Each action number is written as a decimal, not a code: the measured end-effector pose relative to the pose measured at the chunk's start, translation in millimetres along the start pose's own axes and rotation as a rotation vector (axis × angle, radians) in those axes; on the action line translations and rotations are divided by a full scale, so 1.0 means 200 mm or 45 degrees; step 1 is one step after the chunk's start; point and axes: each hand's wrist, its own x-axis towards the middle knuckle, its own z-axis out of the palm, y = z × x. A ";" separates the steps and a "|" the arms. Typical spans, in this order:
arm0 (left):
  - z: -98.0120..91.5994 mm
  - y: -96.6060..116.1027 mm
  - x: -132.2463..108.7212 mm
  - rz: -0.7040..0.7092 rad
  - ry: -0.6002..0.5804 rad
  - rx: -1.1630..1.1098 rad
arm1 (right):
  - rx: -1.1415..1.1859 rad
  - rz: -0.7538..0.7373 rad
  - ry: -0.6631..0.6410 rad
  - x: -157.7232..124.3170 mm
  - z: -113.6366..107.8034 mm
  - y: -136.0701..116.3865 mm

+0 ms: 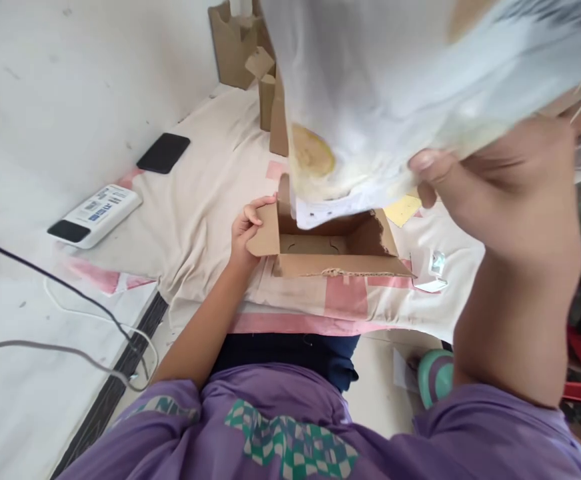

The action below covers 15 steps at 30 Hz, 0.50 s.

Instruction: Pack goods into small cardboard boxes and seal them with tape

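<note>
Cardboard flap (269,237) pinched low between left fingers (251,213), patterned sheet (375,93) pinched high between right fingers (437,167).

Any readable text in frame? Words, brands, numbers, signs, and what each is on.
Nothing reads in full.
Left sleeve: perhaps "NI", partial, cut by folds.
Shirt chest: checkered green-and-white print, too distorted to read.
White device: dark and blue label print, too small and blurred.
Raised sheet: dark marks at upper right, blurred; can't tell if they're text.
Box: none seen.
</note>
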 end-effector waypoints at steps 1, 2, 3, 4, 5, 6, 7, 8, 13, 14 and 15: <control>0.00 0.00 -0.01 -0.008 -0.009 -0.002 | -0.025 -0.041 -0.166 0.01 0.01 0.02; 0.01 0.00 -0.02 -0.011 -0.017 -0.011 | -0.071 -0.048 -0.371 0.01 0.04 0.04; 0.01 0.00 -0.02 -0.008 -0.025 -0.022 | -0.155 -0.014 -0.589 0.01 0.07 0.07; 0.01 0.00 -0.02 0.002 -0.032 -0.031 | -0.275 0.060 -0.784 0.00 0.10 0.09; 0.01 0.00 -0.02 0.017 -0.038 -0.034 | -0.410 0.139 -0.949 -0.01 0.14 0.11; 0.00 0.00 -0.03 0.033 -0.042 -0.030 | -0.527 0.204 -1.069 -0.03 0.17 0.12; 0.00 -0.01 -0.03 0.049 -0.042 -0.023 | -0.602 0.243 -1.135 -0.06 0.20 0.13; 0.00 -0.01 -0.03 0.059 -0.041 -0.010 | -0.627 0.256 -1.155 -0.09 0.23 0.12; -0.02 -0.02 -0.03 0.044 -0.055 0.010 | -0.633 0.175 -0.972 -0.21 0.22 0.08; -0.02 -0.02 -0.03 0.039 -0.050 0.023 | -0.653 0.150 -0.884 -0.22 0.21 0.07; -0.02 -0.02 -0.03 0.036 -0.042 0.044 | -0.658 0.119 -0.791 -0.22 0.20 0.06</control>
